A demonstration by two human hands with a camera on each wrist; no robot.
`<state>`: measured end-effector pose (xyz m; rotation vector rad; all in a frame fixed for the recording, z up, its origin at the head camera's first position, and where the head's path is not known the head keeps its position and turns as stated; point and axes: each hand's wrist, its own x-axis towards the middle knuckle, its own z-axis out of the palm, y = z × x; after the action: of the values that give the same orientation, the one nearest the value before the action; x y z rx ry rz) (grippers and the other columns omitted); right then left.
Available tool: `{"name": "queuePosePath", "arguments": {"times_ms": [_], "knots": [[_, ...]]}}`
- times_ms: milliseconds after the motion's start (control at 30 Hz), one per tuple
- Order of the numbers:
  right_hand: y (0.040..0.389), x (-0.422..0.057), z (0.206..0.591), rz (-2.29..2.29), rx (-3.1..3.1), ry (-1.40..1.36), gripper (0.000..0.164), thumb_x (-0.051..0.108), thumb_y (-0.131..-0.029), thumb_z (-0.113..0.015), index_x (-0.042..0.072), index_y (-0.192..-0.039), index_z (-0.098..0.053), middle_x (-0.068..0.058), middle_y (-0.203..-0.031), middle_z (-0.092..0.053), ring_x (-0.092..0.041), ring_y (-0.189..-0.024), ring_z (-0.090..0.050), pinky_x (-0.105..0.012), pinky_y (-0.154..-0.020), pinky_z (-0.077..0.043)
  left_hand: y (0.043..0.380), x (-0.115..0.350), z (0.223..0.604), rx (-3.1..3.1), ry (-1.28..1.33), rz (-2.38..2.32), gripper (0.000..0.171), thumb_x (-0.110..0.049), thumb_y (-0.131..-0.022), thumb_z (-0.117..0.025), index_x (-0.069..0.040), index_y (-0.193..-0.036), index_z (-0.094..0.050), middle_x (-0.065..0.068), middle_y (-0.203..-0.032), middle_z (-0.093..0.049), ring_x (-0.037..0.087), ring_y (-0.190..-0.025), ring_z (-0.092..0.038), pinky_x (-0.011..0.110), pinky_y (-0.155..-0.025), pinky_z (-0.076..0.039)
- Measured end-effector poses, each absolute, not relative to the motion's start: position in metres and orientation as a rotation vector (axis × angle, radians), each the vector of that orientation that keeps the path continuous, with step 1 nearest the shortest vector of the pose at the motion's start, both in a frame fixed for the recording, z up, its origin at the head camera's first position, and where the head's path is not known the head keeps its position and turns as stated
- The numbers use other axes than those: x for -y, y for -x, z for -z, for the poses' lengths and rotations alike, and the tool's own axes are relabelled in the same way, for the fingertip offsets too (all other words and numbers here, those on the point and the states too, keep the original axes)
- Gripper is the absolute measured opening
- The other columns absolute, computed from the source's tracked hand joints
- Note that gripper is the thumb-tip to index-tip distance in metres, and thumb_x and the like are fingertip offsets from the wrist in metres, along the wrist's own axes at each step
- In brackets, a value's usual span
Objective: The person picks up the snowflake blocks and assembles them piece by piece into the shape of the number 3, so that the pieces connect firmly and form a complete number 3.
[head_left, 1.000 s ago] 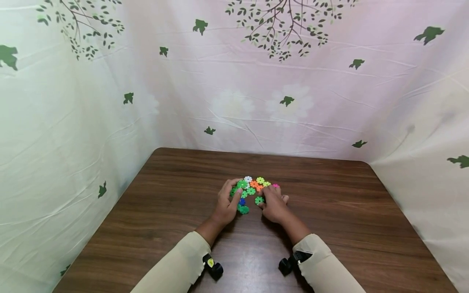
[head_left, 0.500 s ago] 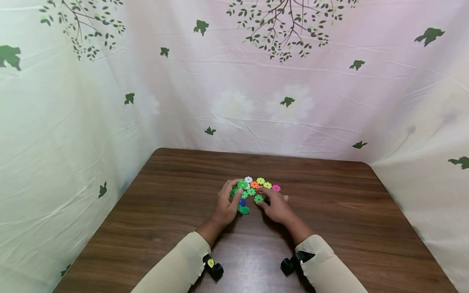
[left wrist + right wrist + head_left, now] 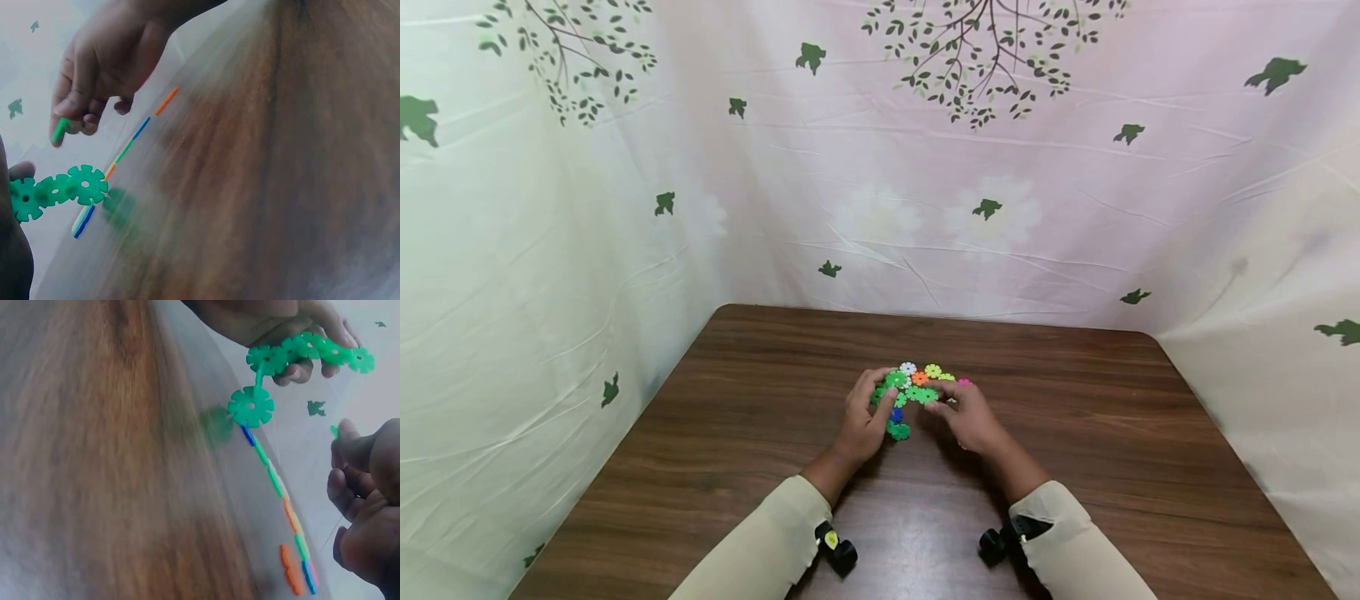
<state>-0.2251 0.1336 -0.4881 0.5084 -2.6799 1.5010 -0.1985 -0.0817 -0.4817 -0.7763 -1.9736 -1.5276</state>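
Observation:
My left hand (image 3: 863,421) grips a chain of joined green notched plastic discs (image 3: 262,359). One more green disc hangs from the chain's near end, as the right wrist view shows. My right hand (image 3: 973,421) pinches a single green disc (image 3: 59,131) between thumb and fingers, seen edge-on in the left wrist view. From the head camera this disc overlaps the chain's right side. In the left wrist view a gap shows between them. Beyond the hands, an orange disc (image 3: 920,378), a white disc (image 3: 908,367) and a yellow disc (image 3: 932,370) lie flat.
A blue disc (image 3: 897,414) lies under the chain, and a pink disc (image 3: 964,382) shows behind my right fingers. The brown wooden table (image 3: 760,400) ends at a pale curtain (image 3: 880,225) printed with leaves. A small black camera (image 3: 992,546) sits at my right wrist.
My right hand has raised the green disc off the loose discs and brought it away from me, up to the chain's right side. My left hand stays where it was.

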Motion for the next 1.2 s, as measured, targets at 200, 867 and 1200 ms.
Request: {"name": "queuePosePath", "arguments": {"times_ms": [200, 867, 1200], "knots": [[0.221, -0.128, 0.482, -1.57, 2.547, -0.515, 0.032, 0.004, -0.105, -0.07, -0.003, -0.137, -0.072, -0.02, -0.11, -0.075, -0.026, -0.1, -0.066, -0.025, -0.085, -0.055, 0.197, 0.082, 0.482, 1.999, 0.766, 1.537, 0.028, 0.01, -0.107, -0.056, 0.014, -0.134, -0.061, 0.026, -0.113, -0.064, 0.029, -0.091, -0.061, 0.032, -0.082, -0.055], [0.209, -0.111, 0.468, -1.706, 2.334, -0.508, 0.026, 0.003, -0.104, -0.07, -0.007, -0.128, -0.074, -0.024, -0.101, -0.073, -0.01, -0.089, -0.06, -0.019, -0.075, -0.051, 0.205, 0.083, 0.494, 1.992, 0.856, 1.576, 0.03, 0.012, -0.107, -0.053, 0.016, -0.137, -0.057, 0.033, -0.11, -0.06, 0.03, -0.074, -0.061, 0.026, -0.07, -0.055], [0.206, -0.108, 0.465, -1.729, 2.333, -0.489, 0.024, 0.003, -0.101, -0.073, -0.004, -0.125, -0.076, -0.021, -0.096, -0.072, -0.009, -0.084, -0.059, -0.019, -0.07, -0.048, 0.218, 0.086, 0.51, 1.98, 0.98, 1.584, 0.034, 0.005, -0.111, -0.054, 0.006, -0.144, -0.058, 0.021, -0.117, -0.061, 0.036, -0.075, -0.065, 0.035, -0.068, -0.062]]}}
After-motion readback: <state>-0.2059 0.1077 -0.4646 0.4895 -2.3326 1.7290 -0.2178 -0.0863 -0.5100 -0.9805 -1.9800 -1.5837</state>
